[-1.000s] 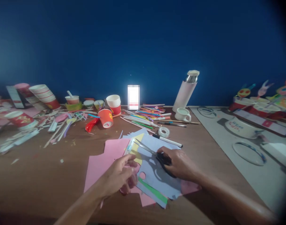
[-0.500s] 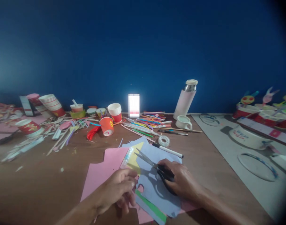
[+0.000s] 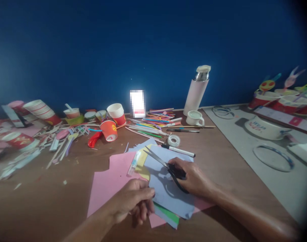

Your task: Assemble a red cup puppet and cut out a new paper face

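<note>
My right hand (image 3: 191,174) is closed round the black handles of a pair of scissors (image 3: 157,158), whose slightly parted blades point up and left over light blue paper (image 3: 166,198). My left hand (image 3: 135,201) is over the lower part of the papers, thumb and fingers curled together. What it may be holding is hidden. Beneath it lies pink paper (image 3: 105,181), with a green strip (image 3: 170,215) showing to its right. Yellow paper (image 3: 144,164) and a clear glue tube (image 3: 134,164) lie beyond the left hand.
Behind the papers are a marker (image 3: 181,150), a tape roll (image 3: 173,141), a heap of coloured sticks (image 3: 153,126) and a white mug (image 3: 195,118). A pink flask (image 3: 196,92) stands by the wall. Paper cups (image 3: 109,130) and scraps lie left; a grey mat (image 3: 234,144) lies right.
The view has shifted slightly, so the background sits higher. My left hand has moved a little right over the green strip, covering a small pink piece seen earlier. The scissors stay in my right hand.
</note>
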`<action>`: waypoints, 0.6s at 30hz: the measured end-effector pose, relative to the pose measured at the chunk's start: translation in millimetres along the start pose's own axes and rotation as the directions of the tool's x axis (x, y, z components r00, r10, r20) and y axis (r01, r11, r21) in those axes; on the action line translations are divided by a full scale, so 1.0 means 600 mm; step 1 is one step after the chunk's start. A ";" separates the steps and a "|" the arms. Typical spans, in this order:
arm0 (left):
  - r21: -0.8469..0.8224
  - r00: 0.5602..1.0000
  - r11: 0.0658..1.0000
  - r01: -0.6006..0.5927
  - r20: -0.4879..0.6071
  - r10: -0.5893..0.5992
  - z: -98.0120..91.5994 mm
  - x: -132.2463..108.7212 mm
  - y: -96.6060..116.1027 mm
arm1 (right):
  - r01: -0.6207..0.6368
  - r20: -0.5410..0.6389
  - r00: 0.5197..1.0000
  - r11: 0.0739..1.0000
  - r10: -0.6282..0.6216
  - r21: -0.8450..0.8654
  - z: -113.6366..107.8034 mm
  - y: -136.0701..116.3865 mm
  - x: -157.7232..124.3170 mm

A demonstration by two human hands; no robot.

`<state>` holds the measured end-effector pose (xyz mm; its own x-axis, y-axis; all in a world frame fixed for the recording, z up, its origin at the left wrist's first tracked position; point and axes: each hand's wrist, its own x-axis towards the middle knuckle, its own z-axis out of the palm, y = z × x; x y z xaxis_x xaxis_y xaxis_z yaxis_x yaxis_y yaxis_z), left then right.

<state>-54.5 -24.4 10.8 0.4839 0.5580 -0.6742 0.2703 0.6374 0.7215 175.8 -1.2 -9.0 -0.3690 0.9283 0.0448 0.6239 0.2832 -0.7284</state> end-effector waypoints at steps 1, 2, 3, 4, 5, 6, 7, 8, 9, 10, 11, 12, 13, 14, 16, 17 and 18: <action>0.070 1.000 0.997 0.013 0.020 -0.014 0.001 0.005 0.006 | -0.005 -0.010 1.000 1.000 0.006 0.030 0.001 0.002 0.000; 0.140 1.000 0.990 0.017 0.021 -0.020 0.003 0.010 0.014 | -0.011 -0.024 1.000 0.998 0.013 0.065 0.003 0.004 0.000; 0.203 1.000 0.979 0.010 -0.001 -0.010 0.006 0.017 0.024 | -0.018 -0.040 0.999 0.994 0.022 0.107 0.004 0.006 0.000; 0.258 0.999 0.966 -0.008 -0.036 0.018 0.009 0.023 0.035 | -0.022 -0.059 0.998 0.988 0.032 0.153 0.006 0.007 0.000; 0.302 0.995 0.953 -0.034 -0.077 0.060 0.012 0.030 0.046 | -0.025 -0.082 0.996 0.980 0.042 0.197 0.007 0.009 0.000; 0.332 0.989 0.941 -0.065 -0.106 0.105 0.015 0.037 0.058 | -0.025 -0.109 0.993 0.972 0.052 0.236 0.008 0.011 0.000; 0.352 0.984 0.931 -0.097 -0.108 0.143 0.017 0.044 0.069 | -0.021 -0.141 0.988 0.963 0.061 0.268 0.009 0.011 0.000; 0.354 0.982 0.926 -0.131 -0.083 0.170 0.018 0.050 0.077 | -0.014 -0.174 0.983 0.958 0.067 0.288 0.010 0.012 0.000; 0.332 0.982 0.929 -0.163 -0.040 0.187 0.019 0.056 0.083 | -0.005 -0.206 0.976 0.952 0.071 0.305 0.010 0.011 -0.001; 0.291 0.981 0.938 -0.188 0.007 0.194 0.018 0.061 0.085 | 0.006 -0.234 0.969 0.947 0.073 0.320 0.010 0.010 -0.001; 0.221 0.977 0.952 -0.211 0.035 0.209 0.017 0.066 0.084 | 0.016 -0.263 0.962 0.941 0.078 0.337 0.010 0.009 -0.001; 0.155 0.972 0.959 -0.237 0.039 0.234 0.016 0.070 0.080 | 0.028 -0.283 0.956 0.934 0.080 0.357 0.009 0.008 -0.002; 0.131 0.968 0.960 -0.249 0.021 0.248 0.014 0.073 0.072 | 0.030 -0.309 0.946 0.926 0.095 0.377 0.009 0.006 -0.002; 0.121 0.965 0.959 -0.257 -0.027 0.262 0.012 0.075 0.063 | 0.027 -0.318 0.942 0.920 0.107 0.391 0.008 0.006 -0.003; 0.150 0.947 0.947 -0.285 -0.112 0.302 0.008 0.079 0.045 | 0.019 -0.319 0.940 0.914 0.122 0.405 0.007 0.006 -0.002; 0.175 0.927 0.929 -0.326 -0.132 0.350 0.007 0.081 0.038 | 0.018 -0.331 0.934 0.909 0.133 0.416 0.006 0.007 -0.001; 0.180 0.915 0.919 -0.352 -0.139 0.378 0.006 0.081 0.033 | 0.017 -0.335 0.931 0.899 0.145 0.437 0.005 0.008 0.000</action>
<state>-22.4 13.7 -7.1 0.4294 0.8255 -0.3663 0.2280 0.2934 0.9284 176.7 -0.3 -14.9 -0.0224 0.9860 0.1654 0.2539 0.1656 -0.9529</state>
